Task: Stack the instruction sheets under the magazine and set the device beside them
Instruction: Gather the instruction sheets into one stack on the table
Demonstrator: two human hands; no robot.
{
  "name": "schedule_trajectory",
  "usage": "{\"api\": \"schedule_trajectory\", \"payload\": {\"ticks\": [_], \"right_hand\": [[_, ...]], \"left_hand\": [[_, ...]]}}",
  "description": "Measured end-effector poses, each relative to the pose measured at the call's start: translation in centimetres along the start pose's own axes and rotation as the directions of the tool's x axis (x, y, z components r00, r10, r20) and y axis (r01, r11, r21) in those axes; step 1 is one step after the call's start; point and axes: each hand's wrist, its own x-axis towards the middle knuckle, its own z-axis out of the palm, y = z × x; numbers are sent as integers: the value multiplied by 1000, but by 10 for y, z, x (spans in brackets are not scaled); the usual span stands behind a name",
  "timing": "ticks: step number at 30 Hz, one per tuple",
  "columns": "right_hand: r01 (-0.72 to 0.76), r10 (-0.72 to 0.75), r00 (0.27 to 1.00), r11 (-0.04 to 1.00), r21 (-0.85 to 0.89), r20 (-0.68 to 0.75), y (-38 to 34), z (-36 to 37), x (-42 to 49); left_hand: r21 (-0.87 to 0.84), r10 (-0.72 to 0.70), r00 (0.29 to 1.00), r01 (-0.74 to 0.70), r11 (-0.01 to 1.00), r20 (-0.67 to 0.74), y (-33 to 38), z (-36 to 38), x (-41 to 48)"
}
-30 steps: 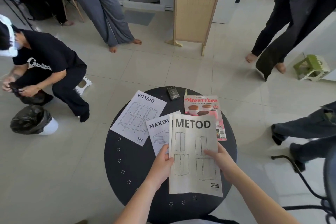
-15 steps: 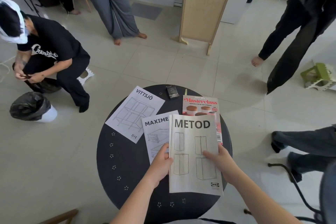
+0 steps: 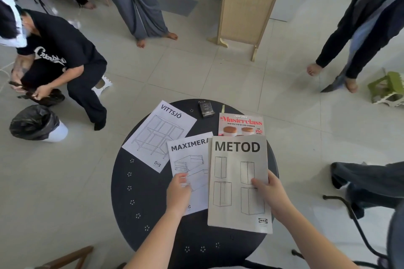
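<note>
On the round black table (image 3: 135,183) lie three instruction sheets. VITTSJÖ (image 3: 159,135) is at the far left and MAXIMERA (image 3: 190,159) in the middle. The METOD booklet (image 3: 238,181) on the right overlaps MAXIMERA's right edge and the lower part of the Masterclass magazine (image 3: 241,124). A small black device (image 3: 205,110) sits at the table's far edge, left of the magazine. My right hand (image 3: 271,194) grips METOD's right edge, thumb on top. My left hand (image 3: 178,194) pinches MAXIMERA's lower left edge.
A person crouches at the left beside a bin lined with a black bag (image 3: 37,123). Other people's legs stand at the back, right and far right. A wooden screen (image 3: 247,4) stands behind, a green stool (image 3: 387,89) at the right, a black chair frame (image 3: 358,225) near my right arm.
My left hand has let go of METOD's left edge and moved left onto the MAXIMERA sheet. More of MAXIMERA now shows beside METOD. My right hand keeps its hold.
</note>
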Motion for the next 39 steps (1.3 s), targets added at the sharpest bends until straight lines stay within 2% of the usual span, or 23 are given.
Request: {"api": "schedule_trajectory", "payload": {"ticks": [2,4,8,12,18,22,25,33,39], "right_hand": [[-14,14,1000,1000,26,-14,2,-5,2],[-27,28,999,999,44,-22,5,-10,3],[-45,47,998,998,45,-38,10,-17,4],[-49,52,998,997,53,-41,9,-20,2],[-46,48,998,997,56,-27,9,-17,-5],[-41,42,999,997,65,-25,12,-7,-13],[-31,33,999,997,67,-29,10,8,-22],[-21,15,999,988,153,43,12,62,-52],[-4,-18,996,967,253,84,6,96,-72]], "left_hand": [[22,-55,993,58,998,-107,-7,-3,13],[44,-105,984,112,993,-147,-19,-3,31],[72,-164,975,176,982,-148,-25,4,49],[-13,-188,976,188,982,-114,-13,5,39],[10,-34,999,34,999,-18,-15,4,39],[88,76,997,-74,993,-18,-13,-14,29],[80,103,995,-102,992,-4,-14,-40,21],[-65,169,977,-161,985,130,-25,-118,7],[-255,187,956,-127,958,227,-21,-150,-11]]}}
